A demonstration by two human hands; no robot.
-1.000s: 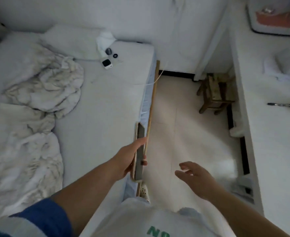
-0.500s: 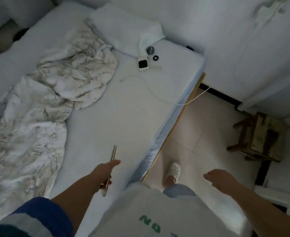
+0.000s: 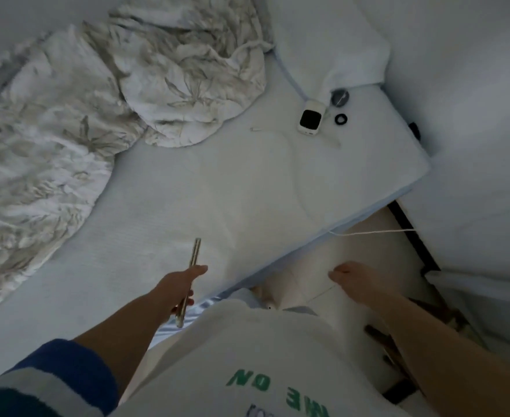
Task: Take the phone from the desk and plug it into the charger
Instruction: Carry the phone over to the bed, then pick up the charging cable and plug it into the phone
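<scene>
Bed [image 3: 247, 191]: white mattress, filling most of the view, one corner toward the right wall. Crumpled patterned duvet [image 3: 97, 100]: heaped over the left and upper part of the bed. Pillow [image 3: 329, 37]: white, at the head end, next to the duvet. Floor [image 3: 368, 251]: pale tile, exposed right of the bed edge.

Left hand [image 3: 177, 288]: extended over the near edge of the bed, grip closed around the phone [image 3: 191, 272], thumb along one side, fingers wrapped on the other. Phone: held edge-on to the camera, upper end pointing toward the pillow, raised above the mattress, well apart from the cable tip. Right hand [image 3: 365, 281]: over the floor beside the bed, fingers loosely extended, grip empty.

Charging cable [image 3: 371, 233]: white, stretched from the right wall across the gap to the bed edge, faintly traceable over the sheet; free tip [image 3: 256, 128] lying just below the duvet. Small white device [image 3: 310, 121] with dark screen: on the sheet near the pillow corner. Grey round object [image 3: 339, 97] and black ring [image 3: 341, 118]: just beside the device.
</scene>
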